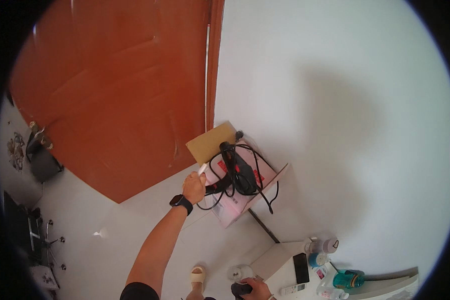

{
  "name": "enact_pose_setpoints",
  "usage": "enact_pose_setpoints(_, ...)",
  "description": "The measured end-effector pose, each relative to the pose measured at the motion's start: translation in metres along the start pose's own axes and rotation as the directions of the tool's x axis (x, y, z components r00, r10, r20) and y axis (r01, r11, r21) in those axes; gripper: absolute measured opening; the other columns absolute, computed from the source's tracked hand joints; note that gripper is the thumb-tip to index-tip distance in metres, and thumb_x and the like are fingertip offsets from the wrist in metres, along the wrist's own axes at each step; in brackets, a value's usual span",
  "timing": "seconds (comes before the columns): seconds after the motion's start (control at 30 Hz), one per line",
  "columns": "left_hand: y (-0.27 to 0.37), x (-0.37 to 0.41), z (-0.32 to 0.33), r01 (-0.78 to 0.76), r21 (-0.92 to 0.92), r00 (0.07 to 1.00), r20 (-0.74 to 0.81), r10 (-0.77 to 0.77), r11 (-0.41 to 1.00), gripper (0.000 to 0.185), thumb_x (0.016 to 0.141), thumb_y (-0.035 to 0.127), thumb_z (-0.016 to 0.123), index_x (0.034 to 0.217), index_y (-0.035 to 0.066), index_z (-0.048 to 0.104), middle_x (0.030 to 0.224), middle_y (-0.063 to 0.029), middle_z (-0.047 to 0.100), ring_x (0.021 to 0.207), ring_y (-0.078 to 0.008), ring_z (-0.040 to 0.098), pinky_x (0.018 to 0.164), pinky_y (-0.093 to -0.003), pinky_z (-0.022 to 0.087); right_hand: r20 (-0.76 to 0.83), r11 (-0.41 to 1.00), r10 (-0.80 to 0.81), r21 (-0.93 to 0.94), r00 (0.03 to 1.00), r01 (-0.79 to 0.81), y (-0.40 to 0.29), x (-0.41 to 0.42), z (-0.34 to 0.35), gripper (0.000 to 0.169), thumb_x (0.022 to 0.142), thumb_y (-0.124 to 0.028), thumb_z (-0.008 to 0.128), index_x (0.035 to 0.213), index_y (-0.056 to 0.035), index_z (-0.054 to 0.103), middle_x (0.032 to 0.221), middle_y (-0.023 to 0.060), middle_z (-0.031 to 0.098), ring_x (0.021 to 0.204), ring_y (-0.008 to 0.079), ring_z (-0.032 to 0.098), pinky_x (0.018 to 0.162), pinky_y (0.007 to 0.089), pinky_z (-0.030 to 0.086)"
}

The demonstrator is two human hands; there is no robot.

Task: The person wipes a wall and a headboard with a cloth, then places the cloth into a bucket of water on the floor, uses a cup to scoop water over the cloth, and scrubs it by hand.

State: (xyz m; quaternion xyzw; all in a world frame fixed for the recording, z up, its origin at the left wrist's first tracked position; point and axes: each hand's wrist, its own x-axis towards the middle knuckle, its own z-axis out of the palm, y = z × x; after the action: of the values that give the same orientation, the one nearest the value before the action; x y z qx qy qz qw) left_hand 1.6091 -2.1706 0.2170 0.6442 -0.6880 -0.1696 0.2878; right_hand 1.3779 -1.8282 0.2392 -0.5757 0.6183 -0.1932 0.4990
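Observation:
My left hand (193, 187), with a black smartwatch on the wrist, is closed at the left side of a pink box (230, 208). A small white object (202, 169) sticks out from its grip; what it is I cannot tell. On the box lies a black hair dryer (228, 159) with red details, its black cord (255, 161) looped loosely over it. The dryer's handle end reaches close to my left fingers. Low in view, my right hand (258, 289) grasps a dark object (241, 288), partly covered by the fingers. A clear container (240, 272) stands beside that hand.
A brown cardboard piece (212, 142) leans behind the box, near an orange-brown door (135, 93) and a white wall (322, 48). On a white table (285, 268) are a phone (301, 267), a remote control (293, 289) and several bottles, one teal (347, 279). A wheeled chair (33, 236) stands left.

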Motion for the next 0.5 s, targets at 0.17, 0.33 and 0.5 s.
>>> enact_pose_setpoints(0.17,0.023,0.036,0.03,-0.089,0.26,0.996,0.032,0.084,0.962,0.046,0.082,0.026,0.053,0.115,-0.004,0.041,0.099,-0.0214,0.054,0.089,-0.0368,0.053,0.075,-0.0431,0.042,-0.206,0.995,-0.048,-0.097,0.977,0.029,-0.022,0.016,0.013,0.035,0.063,-0.011,0.067,0.096,-0.0055,0.058,0.078,0.0123,0.061,0.07,0.0232,0.062,0.063,0.0333,0.05)
enact_pose_setpoints(0.33,0.02,0.043,0.045,-0.153,0.269,0.988,0.045,0.146,0.951,0.048,0.073,0.019,0.062,0.115,0.001,0.046,0.104,-0.0162,0.052,0.097,-0.0334,0.049,0.078,-0.0399,0.041,-0.193,0.998,-0.052,-0.05,0.98,0.044,-0.039,0.032,0.024,0.036,0.062,-0.013,0.068,0.096,-0.0058,0.057,0.085,0.0137,0.06,0.076,0.0267,0.061,0.068,0.0335,0.049)
enact_pose_setpoints(0.5,0.013,0.06,0.046,0.004,0.031,1.0,0.007,-0.005,1.0,0.053,0.063,0.022,0.073,0.109,0.007,0.053,0.107,-0.0141,0.053,0.1,-0.0312,0.049,0.083,-0.0421,0.036,-0.122,0.992,-0.068,-0.112,0.99,0.055,-0.034,0.047,0.032,0.035,0.062,-0.016,0.068,0.095,-0.0061,0.058,0.084,0.0141,0.06,0.078,0.0298,0.06,0.069,0.0358,0.048)
